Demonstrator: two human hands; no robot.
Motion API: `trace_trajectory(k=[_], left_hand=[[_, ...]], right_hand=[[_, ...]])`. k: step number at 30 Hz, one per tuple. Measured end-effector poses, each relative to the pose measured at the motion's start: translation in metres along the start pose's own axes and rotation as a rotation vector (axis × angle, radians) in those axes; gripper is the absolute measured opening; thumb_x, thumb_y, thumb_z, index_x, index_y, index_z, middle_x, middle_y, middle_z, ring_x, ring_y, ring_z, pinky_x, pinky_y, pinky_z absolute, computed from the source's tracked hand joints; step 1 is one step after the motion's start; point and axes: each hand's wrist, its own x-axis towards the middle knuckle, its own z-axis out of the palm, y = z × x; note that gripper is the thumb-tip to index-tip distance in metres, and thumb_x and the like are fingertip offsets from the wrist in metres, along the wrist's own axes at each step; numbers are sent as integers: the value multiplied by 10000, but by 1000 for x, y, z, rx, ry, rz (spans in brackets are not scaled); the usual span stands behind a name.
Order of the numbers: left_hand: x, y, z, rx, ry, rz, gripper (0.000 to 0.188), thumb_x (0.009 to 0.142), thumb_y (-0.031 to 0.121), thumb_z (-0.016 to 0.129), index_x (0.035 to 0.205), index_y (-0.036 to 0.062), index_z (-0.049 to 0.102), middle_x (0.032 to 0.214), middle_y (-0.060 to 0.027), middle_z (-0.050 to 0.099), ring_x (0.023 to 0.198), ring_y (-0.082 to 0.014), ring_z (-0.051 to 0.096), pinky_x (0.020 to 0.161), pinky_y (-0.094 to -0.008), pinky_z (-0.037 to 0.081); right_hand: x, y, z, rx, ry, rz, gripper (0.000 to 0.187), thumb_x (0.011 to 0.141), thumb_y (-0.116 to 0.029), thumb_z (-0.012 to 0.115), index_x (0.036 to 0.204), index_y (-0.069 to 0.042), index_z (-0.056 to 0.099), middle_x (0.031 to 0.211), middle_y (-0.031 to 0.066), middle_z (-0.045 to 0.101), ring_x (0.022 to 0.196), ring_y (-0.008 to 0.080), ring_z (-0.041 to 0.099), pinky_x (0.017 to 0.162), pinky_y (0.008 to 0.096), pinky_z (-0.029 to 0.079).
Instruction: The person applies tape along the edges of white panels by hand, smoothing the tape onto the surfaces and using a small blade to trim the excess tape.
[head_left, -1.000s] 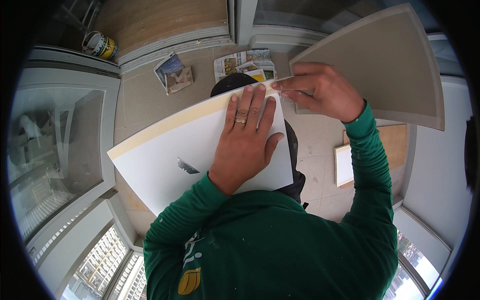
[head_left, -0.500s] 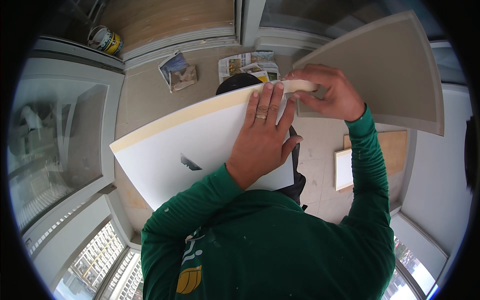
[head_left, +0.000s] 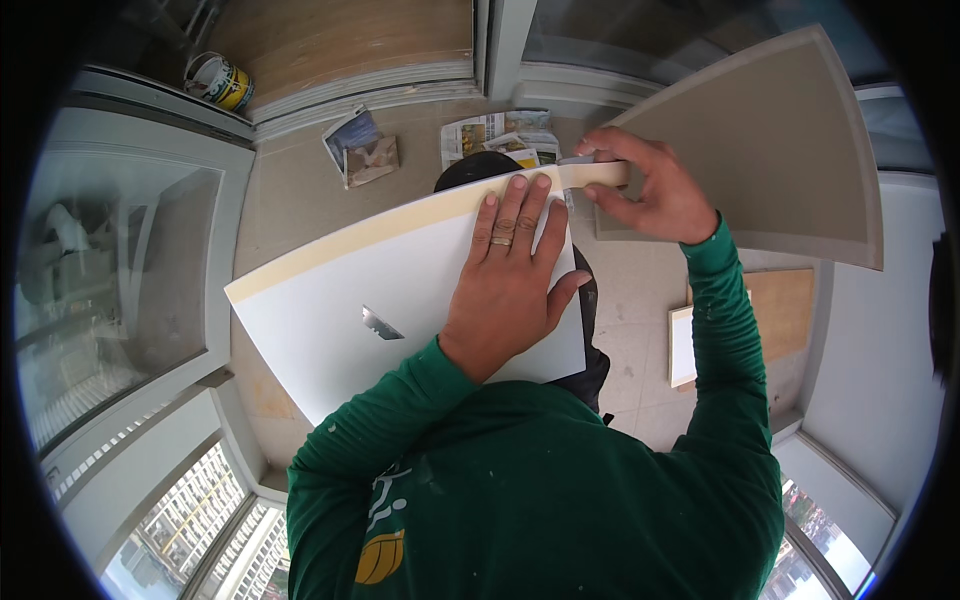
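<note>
Left hand (head_left: 507, 290) spread over the white board (head_left: 400, 300); right hand (head_left: 660, 195) pinches masking tape (head_left: 372, 230), likely flimsy, best held by its right end.

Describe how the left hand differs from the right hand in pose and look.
The left hand lies palm down on the white board, fingers extended; the right hand is curled at the cream tape, past the board's upper right corner. The left hand wears a ring; none shows on the right hand. Both are ungloved, with green sleeves at the wrists.
</note>
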Motion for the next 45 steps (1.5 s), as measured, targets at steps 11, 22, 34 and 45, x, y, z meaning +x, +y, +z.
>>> trace_trajectory(k=[11, 22, 34, 45], left_hand=[[-68, -42, -49, 99, 54, -292, 787, 1091, 469, 610, 1639, -57, 403, 1694, -260, 440, 1602, -435, 385, 1328, -548, 257], [-160, -110, -95, 356, 213, -650, 713, 1142, 467, 507, 1645, -31, 426, 1668, -267, 477, 1573, -449, 426, 1311, -551, 290], [-195, -147, -101, 556, 282, -758, 617, 1148, 468, 487, 1602, 53, 533, 1692, -214, 470, 1607, -439, 370, 1325, -573, 248], [-155, -52, -69, 244, 320, -484, 535, 823, 269, 945, 1271, 42, 760, 1246, -108, 672, 1128, -314, 640, 1032, -475, 465]], right_hand=[[0, -2, 5, -76, -18, -26, 385, 900, -25, 794, 1271, -40, 690, 1212, 158, 773, 1020, 351, 753, 938, 421, 589], [1, -5, 9, -100, -29, 11, 398, 893, 26, 785, 1276, -20, 685, 1179, 173, 772, 1063, 309, 756, 951, 392, 578], [0, -13, 10, -145, -9, -14, 341, 919, -29, 795, 1245, -50, 697, 1182, 142, 783, 1043, 308, 771, 939, 387, 589], [-5, -10, 7, -66, -2, 19, 345, 932, -101, 795, 1259, -66, 690, 1203, 132, 783, 1005, 328, 776, 864, 398, 623]])
